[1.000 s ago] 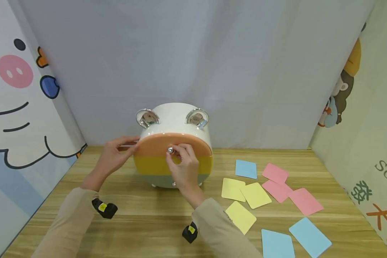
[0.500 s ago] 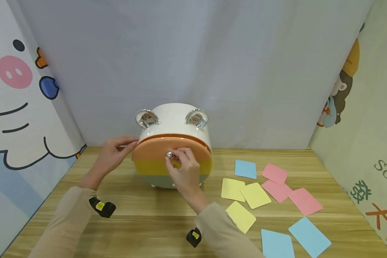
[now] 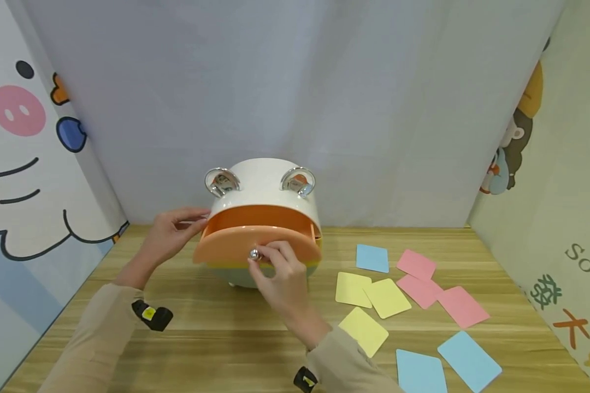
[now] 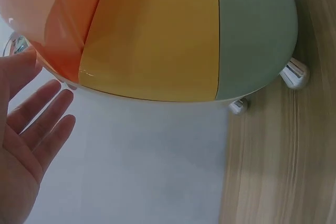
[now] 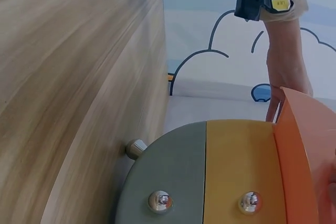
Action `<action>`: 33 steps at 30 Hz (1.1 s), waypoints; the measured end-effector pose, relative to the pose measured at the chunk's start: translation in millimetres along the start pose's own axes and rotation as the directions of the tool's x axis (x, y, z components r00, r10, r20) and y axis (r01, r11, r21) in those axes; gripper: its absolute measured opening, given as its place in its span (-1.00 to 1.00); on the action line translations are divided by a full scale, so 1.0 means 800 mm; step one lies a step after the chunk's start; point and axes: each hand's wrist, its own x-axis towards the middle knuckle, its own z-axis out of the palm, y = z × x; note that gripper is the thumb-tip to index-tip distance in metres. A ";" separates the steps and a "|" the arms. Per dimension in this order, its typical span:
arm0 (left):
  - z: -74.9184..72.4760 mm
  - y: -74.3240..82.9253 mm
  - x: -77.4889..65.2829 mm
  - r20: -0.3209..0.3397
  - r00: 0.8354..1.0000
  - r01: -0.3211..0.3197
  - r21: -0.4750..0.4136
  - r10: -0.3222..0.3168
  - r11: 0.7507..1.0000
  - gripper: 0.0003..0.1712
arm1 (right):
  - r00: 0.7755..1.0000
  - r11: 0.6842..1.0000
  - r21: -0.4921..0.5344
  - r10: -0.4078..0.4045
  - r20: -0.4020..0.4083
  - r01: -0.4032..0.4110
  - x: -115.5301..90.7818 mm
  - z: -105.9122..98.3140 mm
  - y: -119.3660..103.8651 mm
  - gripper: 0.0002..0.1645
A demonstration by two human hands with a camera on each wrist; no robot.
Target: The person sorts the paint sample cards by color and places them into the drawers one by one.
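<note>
A rounded white drawer box with two chrome ears stands on the table. Its orange top drawer is pulled part way out, showing the orange inside. My right hand pinches the drawer's chrome knob between thumb and fingers. My left hand rests against the box's left side with fairly straight fingers. Below, the yellow middle drawer and the grey-green bottom drawer are closed, each with its own round knob in the right wrist view. Most of my right hand is out of the right wrist view.
On the right of the wooden table lie loose paper cards: yellow, pink and blue, some overlapping. A pale curtain hangs behind the box, and printed panels flank both sides.
The orange drawer has gone from closed to part way out, towards me and down in the view. My right hand has moved back with its knob. The left hand has stayed at the box's side.
</note>
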 end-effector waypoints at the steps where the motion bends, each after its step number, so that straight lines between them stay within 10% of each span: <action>1: 0.000 0.001 0.001 0.000 1.000 -0.006 0.006 0.006 1.000 -0.69 | 1.000 1.000 0.006 -0.008 0.002 0.008 -0.001 -0.002 -0.002 -0.83; 18: 0.001 0.013 0.017 -0.002 0.988 -0.157 0.013 0.157 0.988 -0.73 | 0.995 0.995 0.008 -0.096 -0.014 0.096 -0.016 -0.019 -0.017 -0.80; 33: 0.000 0.016 0.019 0.003 0.989 -0.148 0.010 0.148 0.989 -0.73 | 0.989 0.989 -0.014 -0.149 -0.011 0.149 -0.018 -0.028 -0.027 -0.86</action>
